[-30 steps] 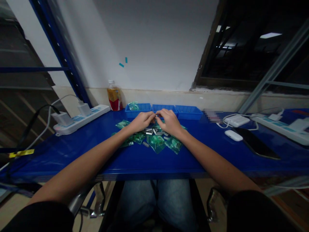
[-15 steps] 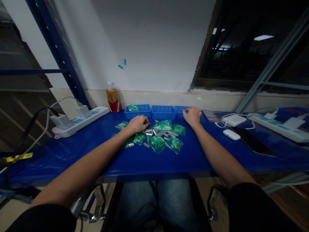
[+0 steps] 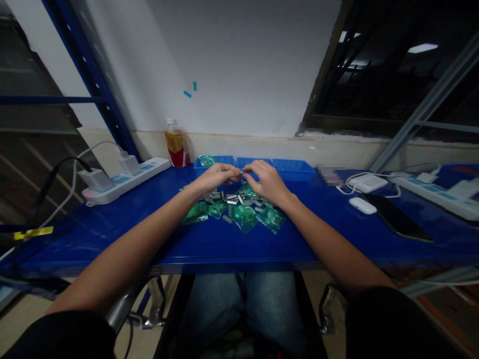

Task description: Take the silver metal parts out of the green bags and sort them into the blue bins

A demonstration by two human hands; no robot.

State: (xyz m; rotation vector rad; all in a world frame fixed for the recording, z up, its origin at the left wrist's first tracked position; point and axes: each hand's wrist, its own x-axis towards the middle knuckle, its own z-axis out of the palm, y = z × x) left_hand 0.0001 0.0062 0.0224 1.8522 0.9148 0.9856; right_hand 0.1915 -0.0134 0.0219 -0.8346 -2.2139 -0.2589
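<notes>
My left hand and my right hand meet fingertip to fingertip above the pile. Between their pinched fingers is a small, light-coloured piece, too small to name; both hands seem to grip it. Under them lie several short silvery metal parts and green circuit boards in clear plastic bags. Another bagged green board sits in the left one of three blue bins behind my hands. My wrists partly hide the bags at the back of the pile.
A drink bottle stands at the back left beside a white power strip. On the right lie a black phone, a white earphone case, a white charger with cables and another power strip. The blue table's front edge is before my lap.
My right hand has moved left from the right-hand bin to meet my left hand. My left hand has risen slightly off the pile. The view has shifted a little.
</notes>
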